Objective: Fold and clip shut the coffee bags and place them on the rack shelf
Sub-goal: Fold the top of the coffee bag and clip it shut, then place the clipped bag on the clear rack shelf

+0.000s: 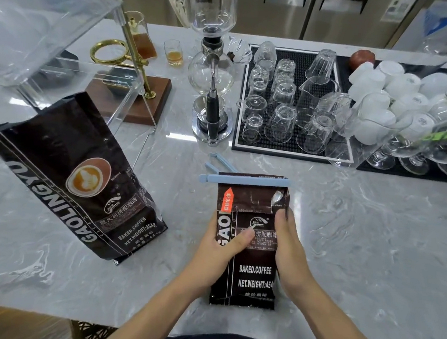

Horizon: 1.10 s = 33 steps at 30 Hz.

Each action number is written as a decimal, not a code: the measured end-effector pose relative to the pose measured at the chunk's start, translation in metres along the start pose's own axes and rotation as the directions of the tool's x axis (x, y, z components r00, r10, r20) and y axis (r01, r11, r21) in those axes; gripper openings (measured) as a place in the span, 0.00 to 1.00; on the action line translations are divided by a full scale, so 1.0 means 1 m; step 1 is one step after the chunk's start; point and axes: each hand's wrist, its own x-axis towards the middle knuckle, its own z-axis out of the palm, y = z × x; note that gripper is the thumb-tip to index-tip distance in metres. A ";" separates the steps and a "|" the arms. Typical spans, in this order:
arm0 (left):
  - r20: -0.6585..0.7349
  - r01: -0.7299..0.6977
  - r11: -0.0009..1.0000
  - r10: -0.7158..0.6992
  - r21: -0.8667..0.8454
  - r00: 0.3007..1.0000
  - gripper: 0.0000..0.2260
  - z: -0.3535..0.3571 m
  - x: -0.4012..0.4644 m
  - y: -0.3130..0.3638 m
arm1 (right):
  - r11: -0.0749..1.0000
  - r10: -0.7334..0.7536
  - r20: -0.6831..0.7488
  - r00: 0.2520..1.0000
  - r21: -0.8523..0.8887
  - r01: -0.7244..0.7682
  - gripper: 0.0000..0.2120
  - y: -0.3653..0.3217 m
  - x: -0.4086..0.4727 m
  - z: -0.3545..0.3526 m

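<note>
A dark brown coffee bag stands on the marble counter in front of me, its top folded down. A light blue clip is clamped across the fold. My left hand grips the bag's left side with the thumb across the front. My right hand holds its right side. A second, taller coffee bag stands tilted to the left, its top unfolded and without a clip. Another light blue clip lies open on the counter just behind the held bag. The clear acrylic rack shelf stands at the far left.
A glass siphon brewer stands behind the bags. A black mat with several upturned glasses fills the back right, beside white cups and stemmed glasses. A brass stand on a wooden base sits by the rack. The counter's front edge is near me.
</note>
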 end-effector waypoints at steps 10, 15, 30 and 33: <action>-0.097 0.063 0.994 -0.071 -0.085 0.993 0.19 -0.002 0.007 0.004 | 0.999 0.040 0.144 0.989 -0.016 -0.038 0.23 -0.004 -0.005 -0.001; -0.147 0.083 0.989 -0.101 -0.124 0.984 0.16 0.000 0.004 0.013 | 0.990 0.011 0.149 0.989 -0.141 0.010 0.34 0.003 -0.016 -0.005; -0.053 0.007 1.000 -0.007 0.005 0.999 0.21 0.011 -0.036 0.015 | 0.994 -0.063 0.035 0.997 -0.085 0.066 0.26 -0.005 -0.025 -0.014; -0.076 -0.059 0.998 0.059 0.003 0.995 0.19 0.017 -0.045 0.014 | 0.993 -0.074 0.051 0.996 -0.089 0.078 0.21 -0.009 -0.027 -0.015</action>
